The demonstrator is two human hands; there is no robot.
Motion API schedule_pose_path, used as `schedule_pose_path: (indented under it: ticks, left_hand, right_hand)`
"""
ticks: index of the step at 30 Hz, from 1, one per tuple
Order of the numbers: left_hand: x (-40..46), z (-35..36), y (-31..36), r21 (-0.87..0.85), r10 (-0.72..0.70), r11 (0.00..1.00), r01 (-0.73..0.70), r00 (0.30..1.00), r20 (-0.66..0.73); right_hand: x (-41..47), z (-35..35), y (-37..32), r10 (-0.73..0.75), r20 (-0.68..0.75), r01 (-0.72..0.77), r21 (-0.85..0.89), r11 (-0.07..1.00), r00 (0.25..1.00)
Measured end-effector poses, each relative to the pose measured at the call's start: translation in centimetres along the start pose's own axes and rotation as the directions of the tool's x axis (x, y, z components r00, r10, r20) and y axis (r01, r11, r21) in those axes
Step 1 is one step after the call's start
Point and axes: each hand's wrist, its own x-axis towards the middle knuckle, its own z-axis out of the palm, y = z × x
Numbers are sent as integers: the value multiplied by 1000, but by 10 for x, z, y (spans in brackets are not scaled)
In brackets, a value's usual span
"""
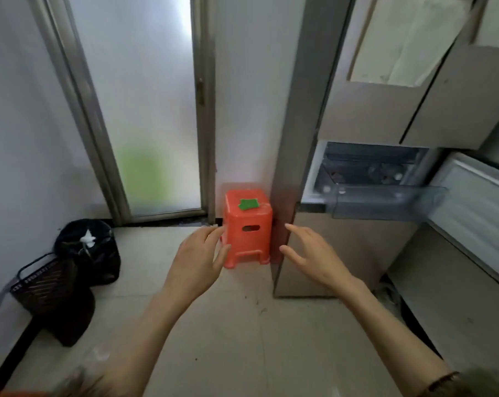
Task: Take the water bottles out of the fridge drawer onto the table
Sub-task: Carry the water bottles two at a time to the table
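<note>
We hold both hands out in front of us above the tiled floor, empty and slack. Our left hand has its fingers spread and loosely straight, the fingertips just in front of the orange stool. Our right hand is likewise released, fingers extended toward the lower corner of the fridge.

The fridge drawer stands pulled out to the upper right of our right hand, well apart from it, its clear plastic front running left to right. Behind it, in the open compartment, we make out a few rounded shapes; they are too blurred to tell whether they are bottles or which way they lie.

A green patch sits on top of the stool, which stands against the wall beside the fridge. At the left are a frosted glass door, a black rubbish bag and a dark basket on the floor.
</note>
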Motion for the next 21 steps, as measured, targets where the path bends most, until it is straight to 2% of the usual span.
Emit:
schedule_pose_path:
  ticks: [5, 11, 21]
  left_hand:
    - [78, 65, 59, -42, 181, 983, -178, 979, 89]
    - [185, 142, 103, -64, 294, 956, -287, 944, 153]
    - [335, 226, 142, -116, 363, 931, -345, 903, 231]
  right_hand:
    - [7, -38, 92, 173, -82, -175, -19, 984, 982]
    - [70, -68, 180, 278, -134, -287, -54, 956, 951]
    - [194, -98, 278, 358, -121, -364, -37, 930, 926]
